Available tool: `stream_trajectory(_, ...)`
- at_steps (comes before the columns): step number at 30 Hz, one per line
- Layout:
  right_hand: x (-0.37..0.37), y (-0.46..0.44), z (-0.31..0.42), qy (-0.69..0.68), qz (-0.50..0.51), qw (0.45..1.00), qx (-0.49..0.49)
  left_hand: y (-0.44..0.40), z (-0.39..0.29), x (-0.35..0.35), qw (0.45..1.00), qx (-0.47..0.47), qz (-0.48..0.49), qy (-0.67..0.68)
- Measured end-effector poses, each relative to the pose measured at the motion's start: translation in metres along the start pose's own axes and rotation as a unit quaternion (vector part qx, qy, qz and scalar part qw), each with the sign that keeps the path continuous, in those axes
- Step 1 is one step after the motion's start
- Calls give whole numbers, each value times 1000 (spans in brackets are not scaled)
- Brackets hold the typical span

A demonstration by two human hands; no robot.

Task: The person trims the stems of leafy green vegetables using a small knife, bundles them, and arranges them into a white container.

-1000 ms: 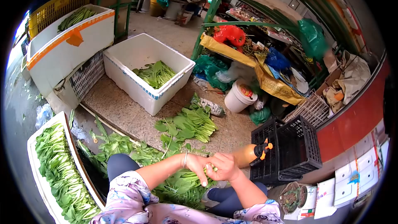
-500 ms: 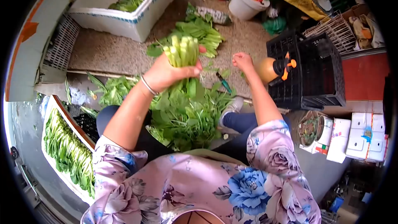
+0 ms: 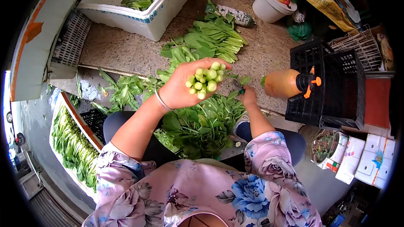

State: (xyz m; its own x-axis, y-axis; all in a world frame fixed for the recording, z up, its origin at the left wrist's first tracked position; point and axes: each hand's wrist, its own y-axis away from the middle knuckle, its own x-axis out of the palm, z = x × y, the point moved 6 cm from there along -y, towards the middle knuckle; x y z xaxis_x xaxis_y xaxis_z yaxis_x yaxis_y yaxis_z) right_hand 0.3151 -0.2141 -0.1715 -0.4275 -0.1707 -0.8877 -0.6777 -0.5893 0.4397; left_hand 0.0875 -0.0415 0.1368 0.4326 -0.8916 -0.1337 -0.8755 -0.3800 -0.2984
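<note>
My left hand (image 3: pixel 181 80) is wrapped round a bunch of green stalks (image 3: pixel 205 80), their cut ends facing up towards me. To its right, my right hand (image 3: pixel 249 96) is closed on a small dark green tool (image 3: pixel 241 91), most of it hidden by the fingers. Below both hands lies a heap of loose leafy greens (image 3: pixel 198 122) between my knees. A pile of leafy stalks (image 3: pixel 216 38) rests on the stone slab just beyond my left hand.
A white foam box (image 3: pixel 158 22) with greens stands at the upper left, and another (image 3: pixel 63 166) full of greens at the lower left. An orange spray bottle (image 3: pixel 281 83) lies beside black crates (image 3: pixel 343 88). A white bucket (image 3: pixel 271 6) stands at the back.
My hands have parted since the first frame. My left hand has tilted the bunch so its cut ends face me. My right hand has moved down and taken hold of the dark green tool.
</note>
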Motion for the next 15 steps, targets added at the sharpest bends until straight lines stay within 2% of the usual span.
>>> stream_trajectory(4,-14,-3,6,-43,55,997,29,-2,-2,2,1000,-14,-12,0)
stream_trajectory(6,-38,-5,22,-106,42,993,-9,-3,-2,4,1000,-14,-4,-8)
stream_trajectory(8,-81,8,49,-276,43,960,38,-3,1,9,1000,-25,-7,17)
stream_trajectory(10,-121,23,81,-306,19,949,-73,-3,2,11,999,-41,-8,26)
stream_trajectory(12,-173,67,113,-329,-5,915,-235,-1,2,14,998,-55,-2,11)
stream_trajectory(14,-210,109,128,-394,-2,876,-278,-3,1,16,997,-72,5,-28)
stream_trajectory(15,-226,132,134,-390,-3,878,-276,-4,1,18,997,-69,5,-23)
